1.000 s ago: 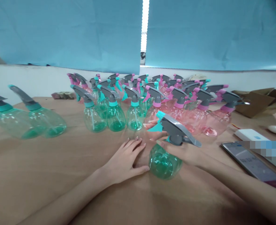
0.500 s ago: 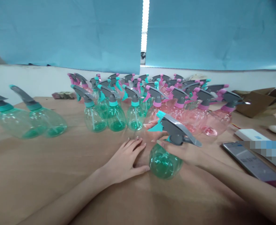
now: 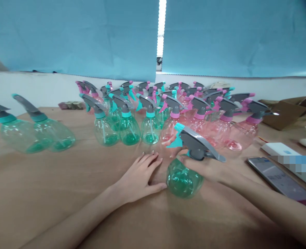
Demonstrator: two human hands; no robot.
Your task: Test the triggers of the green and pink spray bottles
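Note:
My right hand (image 3: 203, 168) is wrapped round the neck of a green spray bottle (image 3: 182, 180) with a grey trigger head (image 3: 197, 143) and teal nozzle; the bottle stands on the brown table (image 3: 64, 193) just in front of me. My left hand (image 3: 138, 178) lies flat on the table right beside the bottle, fingers spread and pointing away from me, holding nothing.
Several green spray bottles (image 3: 128, 129) and pink spray bottles (image 3: 228, 128) stand crowded behind my hands. Two green bottles (image 3: 38, 135) lean at the far left. A phone (image 3: 281, 180), a white box (image 3: 279, 149) and cardboard (image 3: 285, 112) lie at the right. Blue blinds hang behind.
Almost nothing: my right hand has shifted the held bottle very slightly, while my left hand stays flat in the same place.

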